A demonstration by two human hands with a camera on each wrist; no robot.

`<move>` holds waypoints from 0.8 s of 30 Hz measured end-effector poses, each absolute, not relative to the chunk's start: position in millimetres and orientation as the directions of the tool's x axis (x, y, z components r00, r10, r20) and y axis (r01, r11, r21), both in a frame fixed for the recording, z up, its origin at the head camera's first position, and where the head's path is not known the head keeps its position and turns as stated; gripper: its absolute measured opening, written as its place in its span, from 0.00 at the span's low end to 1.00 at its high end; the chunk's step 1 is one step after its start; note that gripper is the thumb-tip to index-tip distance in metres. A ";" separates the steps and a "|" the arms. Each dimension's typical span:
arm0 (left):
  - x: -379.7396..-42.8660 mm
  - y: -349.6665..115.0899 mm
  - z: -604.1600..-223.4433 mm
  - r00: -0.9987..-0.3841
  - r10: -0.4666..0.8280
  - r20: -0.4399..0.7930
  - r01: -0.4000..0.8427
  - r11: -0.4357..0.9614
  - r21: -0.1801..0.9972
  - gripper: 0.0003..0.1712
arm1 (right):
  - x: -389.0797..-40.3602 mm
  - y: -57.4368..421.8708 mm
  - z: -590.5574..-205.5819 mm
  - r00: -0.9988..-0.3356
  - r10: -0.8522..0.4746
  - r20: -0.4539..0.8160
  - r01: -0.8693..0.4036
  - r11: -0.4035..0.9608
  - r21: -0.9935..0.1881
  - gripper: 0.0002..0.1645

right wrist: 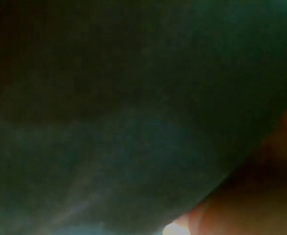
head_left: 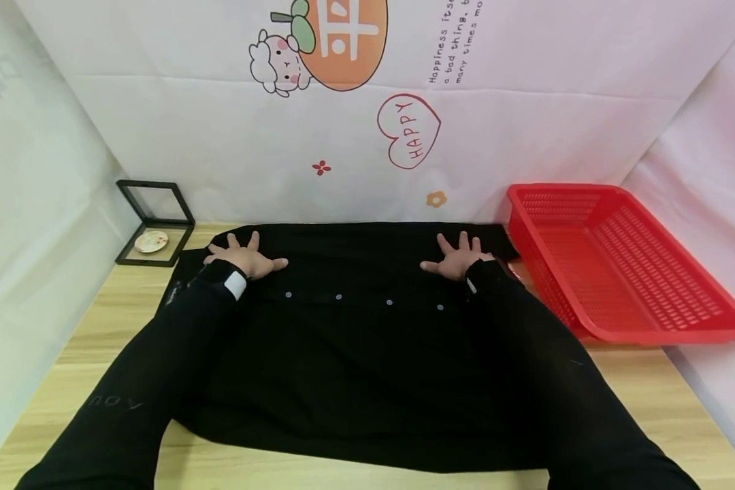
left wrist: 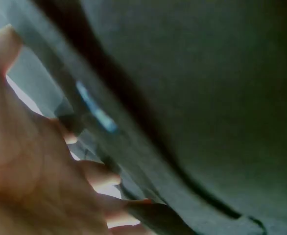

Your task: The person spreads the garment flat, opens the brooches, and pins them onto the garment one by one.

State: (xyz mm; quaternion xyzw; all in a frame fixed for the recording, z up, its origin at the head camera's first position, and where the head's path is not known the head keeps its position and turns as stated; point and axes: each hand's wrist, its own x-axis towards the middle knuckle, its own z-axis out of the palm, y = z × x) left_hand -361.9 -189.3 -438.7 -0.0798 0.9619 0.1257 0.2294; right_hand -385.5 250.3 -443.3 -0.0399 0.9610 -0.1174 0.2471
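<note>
A black buttoned shirt (head_left: 343, 367) lies spread sideways over the wooden table, its row of small buttons running across the middle. My left hand (head_left: 242, 258) rests on the shirt's upper left part with fingers spread. On the upper right part, my right hand (head_left: 458, 260) lies with its fingers spread too. Dark fabric (left wrist: 207, 98) fills much of the left wrist view, beside the left palm and fingers. In the right wrist view the dark cloth (right wrist: 109, 147) covers nearly everything, and only a blurred bit of the right hand (right wrist: 241, 210) shows at the lower right.
A red plastic basket (head_left: 563, 286) stands at the right, close to the shirt's edge. At the back left is an open black frame case (head_left: 180, 243) with a round pale item (head_left: 151, 241) in it. A white printed cloth (head_left: 527, 122) hangs behind the wooden table (head_left: 86, 347).
</note>
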 end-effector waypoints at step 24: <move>-283.2 -146.4 -430.4 -0.860 0.306 -0.409 0.285 0.952 0.113 0.52 | -297.7 265.6 -428.0 -0.880 -0.158 -0.448 -0.083 0.980 -0.183 0.58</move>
